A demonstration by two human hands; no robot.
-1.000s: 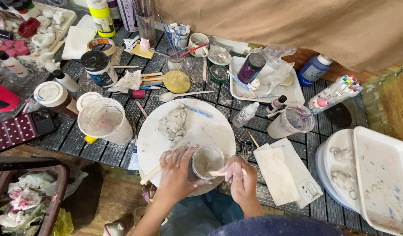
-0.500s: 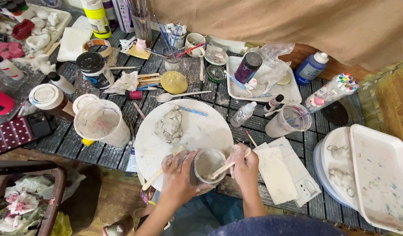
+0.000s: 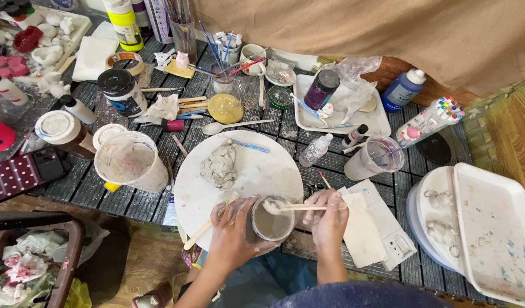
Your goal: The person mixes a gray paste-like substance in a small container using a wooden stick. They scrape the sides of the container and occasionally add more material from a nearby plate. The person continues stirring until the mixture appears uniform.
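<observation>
My left hand wraps around a small clay-smeared cup at the near edge of a round white board. My right hand holds a wooden stick whose tip rests across the cup's mouth, coated in grey slurry. A lump of grey clay lies on the board's middle. Another wooden stick lies on the board under my left hand. Both hands are smeared with clay.
A large plastic tub stands left of the board, a cloudy water cup to its right. Paint bottles, brushes in jars, a white tray, a marker pack and white trays crowd the dark slatted table.
The camera view has shifted slightly. My right hand has moved the stick a little in the cup; the left hand keeps its grip.
</observation>
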